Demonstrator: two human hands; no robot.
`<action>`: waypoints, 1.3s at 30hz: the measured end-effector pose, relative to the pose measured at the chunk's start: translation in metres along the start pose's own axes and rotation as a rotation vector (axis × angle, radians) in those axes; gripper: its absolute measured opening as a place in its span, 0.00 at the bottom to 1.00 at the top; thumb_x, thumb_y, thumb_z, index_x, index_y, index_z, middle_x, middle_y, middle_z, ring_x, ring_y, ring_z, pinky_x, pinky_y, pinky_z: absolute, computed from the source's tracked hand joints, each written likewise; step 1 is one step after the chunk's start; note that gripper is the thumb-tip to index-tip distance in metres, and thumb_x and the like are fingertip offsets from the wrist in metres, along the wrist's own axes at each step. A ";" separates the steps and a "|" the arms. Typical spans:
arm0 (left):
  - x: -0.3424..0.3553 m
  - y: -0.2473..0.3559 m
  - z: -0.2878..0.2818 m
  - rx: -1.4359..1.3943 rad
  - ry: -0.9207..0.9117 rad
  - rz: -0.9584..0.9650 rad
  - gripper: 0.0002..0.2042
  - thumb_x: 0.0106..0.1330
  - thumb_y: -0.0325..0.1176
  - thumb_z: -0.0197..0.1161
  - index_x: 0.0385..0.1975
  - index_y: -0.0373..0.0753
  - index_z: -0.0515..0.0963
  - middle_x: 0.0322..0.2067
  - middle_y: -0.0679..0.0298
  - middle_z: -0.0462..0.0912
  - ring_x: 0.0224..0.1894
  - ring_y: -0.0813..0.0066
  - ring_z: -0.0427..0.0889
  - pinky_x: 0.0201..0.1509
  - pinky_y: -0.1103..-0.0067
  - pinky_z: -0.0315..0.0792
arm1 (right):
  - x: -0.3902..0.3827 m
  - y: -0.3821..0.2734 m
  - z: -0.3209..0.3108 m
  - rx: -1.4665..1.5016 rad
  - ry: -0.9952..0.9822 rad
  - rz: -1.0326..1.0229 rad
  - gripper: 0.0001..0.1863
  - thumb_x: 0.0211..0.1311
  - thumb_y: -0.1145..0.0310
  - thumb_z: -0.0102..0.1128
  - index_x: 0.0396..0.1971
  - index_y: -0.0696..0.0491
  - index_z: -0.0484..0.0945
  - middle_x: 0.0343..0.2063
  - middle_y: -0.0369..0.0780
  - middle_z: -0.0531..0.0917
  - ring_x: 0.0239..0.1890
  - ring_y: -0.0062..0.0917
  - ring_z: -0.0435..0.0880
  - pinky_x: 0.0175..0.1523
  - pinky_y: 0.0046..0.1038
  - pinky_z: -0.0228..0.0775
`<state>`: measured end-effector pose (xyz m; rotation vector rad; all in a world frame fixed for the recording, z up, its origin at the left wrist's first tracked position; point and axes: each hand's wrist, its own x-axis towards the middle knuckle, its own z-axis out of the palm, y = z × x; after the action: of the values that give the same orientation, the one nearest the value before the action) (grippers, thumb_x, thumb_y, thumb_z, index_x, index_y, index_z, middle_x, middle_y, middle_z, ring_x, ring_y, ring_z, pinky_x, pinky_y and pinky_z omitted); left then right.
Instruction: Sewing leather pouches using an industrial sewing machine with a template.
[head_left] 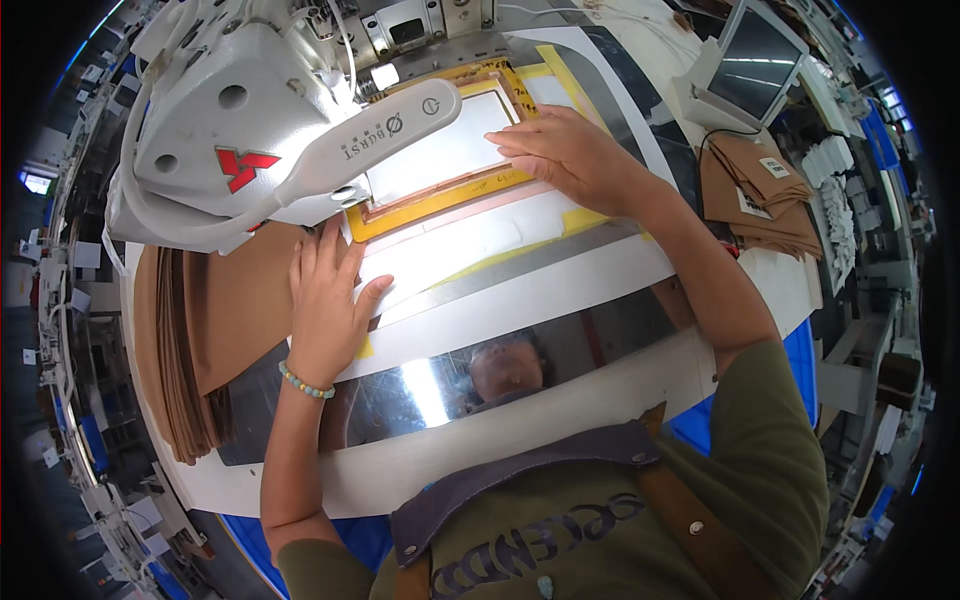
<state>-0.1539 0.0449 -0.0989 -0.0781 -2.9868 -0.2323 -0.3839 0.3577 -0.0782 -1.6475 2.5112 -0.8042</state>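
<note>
My left hand (328,305) lies flat with its fingers spread, at the lower left corner of a yellow rectangular frame (465,190). Its fingertips reach under the edge of the sewing machine head (205,150). On the frame's right side rests my right hand (580,165), fingers stretched out over its edge and holding nothing that shows. A white panel (430,158) fills the frame's opening. Beneath the frame is a white template sheet (450,250) edged with yellow tape. Brown fabric (250,300) lies beside my left hand.
A grey-white wand lamp (380,135) hangs across the frame. Folded brown pieces (165,360) are stacked at the left, and more brown pieces (750,180) at the right. A tilted screen (762,55) stands far right. A shiny metal plate (590,345) runs along the near side.
</note>
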 end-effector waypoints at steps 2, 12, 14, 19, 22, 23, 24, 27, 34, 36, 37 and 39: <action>0.003 -0.001 0.004 0.006 0.007 0.015 0.32 0.77 0.56 0.59 0.66 0.33 0.78 0.77 0.42 0.64 0.78 0.40 0.59 0.84 0.48 0.45 | -0.003 -0.001 0.002 0.002 0.017 -0.006 0.26 0.86 0.55 0.44 0.69 0.54 0.80 0.60 0.49 0.86 0.67 0.41 0.78 0.84 0.46 0.50; 0.009 -0.007 0.009 -0.029 0.014 0.022 0.32 0.76 0.55 0.60 0.67 0.33 0.76 0.77 0.44 0.64 0.79 0.42 0.58 0.84 0.48 0.41 | 0.005 0.010 -0.017 -0.071 0.008 0.054 0.26 0.88 0.53 0.40 0.68 0.50 0.81 0.65 0.46 0.84 0.70 0.39 0.76 0.82 0.43 0.54; 0.007 -0.009 0.010 -0.034 0.008 0.010 0.32 0.76 0.55 0.60 0.67 0.33 0.76 0.77 0.45 0.63 0.79 0.43 0.57 0.84 0.48 0.41 | 0.014 0.009 -0.015 -0.012 0.014 0.005 0.27 0.88 0.52 0.37 0.69 0.49 0.81 0.67 0.45 0.82 0.73 0.39 0.73 0.83 0.42 0.53; 0.007 -0.010 0.012 -0.033 -0.005 -0.025 0.32 0.75 0.54 0.60 0.69 0.34 0.75 0.77 0.47 0.63 0.79 0.44 0.58 0.84 0.48 0.42 | 0.032 0.014 -0.009 0.099 -0.143 -0.091 0.30 0.86 0.43 0.38 0.74 0.41 0.77 0.76 0.43 0.72 0.81 0.44 0.60 0.85 0.45 0.44; 0.007 -0.008 0.012 -0.026 0.019 -0.009 0.32 0.76 0.53 0.59 0.69 0.34 0.75 0.77 0.47 0.64 0.79 0.44 0.58 0.84 0.49 0.42 | 0.025 0.018 -0.008 0.097 -0.216 -0.033 0.31 0.85 0.39 0.38 0.74 0.35 0.77 0.78 0.43 0.69 0.83 0.46 0.55 0.87 0.48 0.38; 0.006 -0.008 0.010 -0.029 0.021 -0.013 0.32 0.76 0.53 0.59 0.69 0.34 0.75 0.77 0.47 0.64 0.79 0.44 0.58 0.84 0.49 0.42 | 0.023 0.018 -0.008 0.061 -0.222 -0.054 0.30 0.84 0.38 0.37 0.73 0.33 0.78 0.77 0.44 0.70 0.84 0.44 0.56 0.87 0.47 0.37; 0.006 -0.008 0.008 0.005 0.003 0.001 0.32 0.78 0.55 0.55 0.71 0.35 0.73 0.77 0.47 0.63 0.79 0.45 0.57 0.83 0.50 0.43 | 0.020 0.020 -0.007 0.058 -0.227 -0.056 0.30 0.84 0.38 0.37 0.73 0.33 0.78 0.77 0.44 0.70 0.84 0.44 0.56 0.87 0.47 0.37; 0.006 -0.007 0.007 0.043 -0.024 0.019 0.33 0.81 0.56 0.50 0.73 0.35 0.71 0.77 0.46 0.63 0.79 0.45 0.57 0.82 0.51 0.44 | 0.011 0.026 -0.003 0.008 -0.181 0.001 0.31 0.85 0.38 0.36 0.73 0.33 0.78 0.78 0.44 0.69 0.85 0.48 0.51 0.88 0.45 0.35; 0.006 -0.006 0.006 0.017 -0.029 0.009 0.32 0.79 0.54 0.53 0.73 0.35 0.71 0.77 0.44 0.62 0.80 0.44 0.56 0.83 0.51 0.43 | 0.011 0.032 -0.009 0.106 -0.024 -0.063 0.32 0.87 0.43 0.35 0.73 0.44 0.78 0.72 0.43 0.77 0.81 0.42 0.59 0.85 0.43 0.46; 0.007 -0.006 0.007 0.012 -0.029 0.009 0.32 0.79 0.53 0.54 0.73 0.36 0.71 0.77 0.44 0.62 0.80 0.45 0.55 0.83 0.51 0.42 | 0.011 0.031 -0.013 0.115 0.071 -0.092 0.31 0.88 0.44 0.35 0.72 0.46 0.78 0.68 0.42 0.82 0.77 0.40 0.66 0.83 0.42 0.50; 0.007 -0.006 0.007 0.008 -0.031 0.009 0.32 0.79 0.52 0.54 0.73 0.36 0.71 0.77 0.44 0.62 0.81 0.45 0.55 0.83 0.51 0.42 | 0.011 0.030 -0.015 0.140 0.050 -0.072 0.31 0.88 0.46 0.36 0.71 0.48 0.79 0.61 0.42 0.85 0.72 0.38 0.70 0.81 0.42 0.54; 0.007 -0.006 0.008 0.009 -0.025 0.008 0.31 0.79 0.52 0.55 0.74 0.36 0.71 0.77 0.45 0.62 0.81 0.45 0.55 0.83 0.51 0.42 | 0.012 0.027 -0.015 0.166 0.028 -0.052 0.30 0.88 0.47 0.38 0.70 0.49 0.80 0.54 0.41 0.88 0.68 0.36 0.74 0.78 0.42 0.57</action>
<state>-0.1621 0.0408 -0.1065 -0.0933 -3.0110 -0.2192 -0.4162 0.3615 -0.0740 -1.6646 2.3548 -1.0175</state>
